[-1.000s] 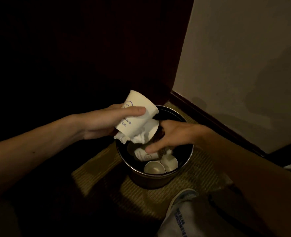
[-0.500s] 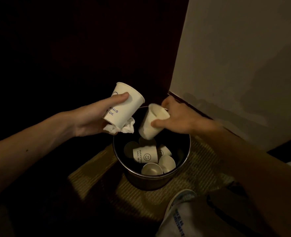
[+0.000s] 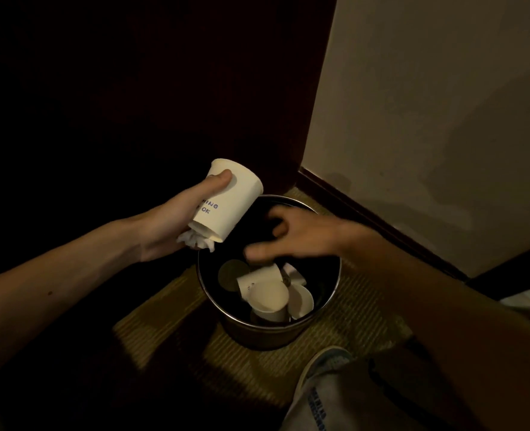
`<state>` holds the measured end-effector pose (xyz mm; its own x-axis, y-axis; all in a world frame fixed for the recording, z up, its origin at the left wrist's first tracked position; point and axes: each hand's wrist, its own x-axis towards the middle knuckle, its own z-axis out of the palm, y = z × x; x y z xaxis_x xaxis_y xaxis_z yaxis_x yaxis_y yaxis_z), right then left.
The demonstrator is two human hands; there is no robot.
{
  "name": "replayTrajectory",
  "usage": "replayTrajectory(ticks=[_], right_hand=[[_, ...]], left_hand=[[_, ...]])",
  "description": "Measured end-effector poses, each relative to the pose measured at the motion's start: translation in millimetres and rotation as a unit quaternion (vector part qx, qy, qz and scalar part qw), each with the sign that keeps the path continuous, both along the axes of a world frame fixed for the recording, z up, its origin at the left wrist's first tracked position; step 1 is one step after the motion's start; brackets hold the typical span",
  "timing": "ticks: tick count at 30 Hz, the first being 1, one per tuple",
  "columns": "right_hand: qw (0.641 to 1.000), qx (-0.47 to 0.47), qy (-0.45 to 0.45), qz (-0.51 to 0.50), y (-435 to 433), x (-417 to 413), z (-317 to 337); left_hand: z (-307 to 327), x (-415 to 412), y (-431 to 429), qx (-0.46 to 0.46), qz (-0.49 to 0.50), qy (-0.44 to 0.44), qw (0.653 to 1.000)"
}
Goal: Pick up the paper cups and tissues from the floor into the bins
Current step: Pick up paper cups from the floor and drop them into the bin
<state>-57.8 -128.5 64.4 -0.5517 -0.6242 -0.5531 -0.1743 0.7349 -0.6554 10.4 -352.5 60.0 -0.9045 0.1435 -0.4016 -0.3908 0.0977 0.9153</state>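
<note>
The left hand (image 3: 164, 231) is clamped round a cup (image 3: 229, 200), with a tissue (image 3: 197, 241) bunched in the palm under the cup's lower end. The cup leans: narrow end down at the bin's (image 3: 257, 334) left rim, wide end up and tipped away. So the load sits right at the edge of the opening, not squarely over it. Probably just a short shift right and a release would drop both in.

The right hand (image 3: 307, 234) hovers over the bin mouth, fingers loose and apart, looks empty, though it's smeared with blur. A pile of cups (image 3: 268, 297) lies inside. The room's dark, so the floor to the left is unreadable, and any leftover litter can't be made out.
</note>
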Motion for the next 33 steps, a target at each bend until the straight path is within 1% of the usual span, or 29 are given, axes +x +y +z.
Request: replayTrajectory(ticks=[1, 3, 4, 5, 8, 10, 12, 14, 16, 18, 20, 21, 22, 25, 30, 33], right_hand=[[0.995, -0.081, -0.041, -0.045, -0.3, -6.2, 10.0], [0.965, -0.210, -0.114, -0.111, -0.7, -15.1, 24.1], [0.952, -0.241, -0.124, -0.141, -1.5, -17.2, 27.6], [0.949, -0.247, -0.108, -0.161, -2.6, -17.1, 29.6], [0.969, -0.187, -0.017, -0.159, -2.2, -15.5, 24.6], [0.979, -0.152, 0.005, -0.139, -0.1, -15.4, 21.0], [0.985, -0.127, 0.021, -0.119, 1.0, -15.2, 21.2], [0.988, -0.113, 0.039, -0.102, 0.0, -14.5, 21.1], [0.988, -0.105, 0.057, -0.098, -2.1, -13.1, 18.8], [0.989, -0.087, 0.072, -0.097, -3.1, -13.7, 14.2], [0.990, -0.066, 0.080, -0.095, -3.0, -14.0, 7.0], [0.990, -0.055, 0.088, -0.092, -3.0, -13.6, 2.2], [0.991, -0.040, 0.101, -0.083, -3.1, -12.2, -3.0], [0.990, 0.020, 0.132, -0.040, -2.1, -6.7, -19.2], [0.989, 0.108, 0.102, -0.002, 1.4, -8.1, -35.8], [0.988, 0.133, 0.076, 0.014, 3.7, -9.8, -43.3]], left_hand=[[-1.7, -0.6, 4.7, -0.013, -0.007, 0.005, 1.000], [-4.8, -1.9, 15.8, -0.025, -0.024, 0.016, 0.999], [-6.5, -2.6, 21.4, -0.027, -0.031, 0.024, 0.999], [-8.2, -3.4, 26.9, -0.036, -0.038, 0.033, 0.998], [-14.0, -4.1, 37.0, -0.113, -0.063, 0.037, 0.991], [-19.0, -4.3, 37.7, -0.162, -0.075, 0.043, 0.983], [-22.6, -5.8, 35.6, -0.228, -0.044, 0.097, 0.968], [-23.4, -7.7, 32.8, -0.290, -0.009, 0.171, 0.942], [-23.9, -8.0, 31.0, -0.310, 0.000, 0.224, 0.924], [-26.3, -6.9, 30.3, -0.336, -0.018, 0.270, 0.902], [-31.8, -8.7, 30.6, -0.407, -0.065, 0.312, 0.856], [-34.4, -10.9, 31.9, -0.444, -0.092, 0.314, 0.834], [-37.2, -13.6, 33.3, -0.475, -0.119, 0.300, 0.819], [-50.3, -21.3, 38.3, -0.514, -0.201, 0.230, 0.801], [-71.5, -34.3, 48.2, -0.519, -0.270, 0.175, 0.792], [-79.0, -39.9, 46.7, -0.516, -0.277, 0.170, 0.793]])
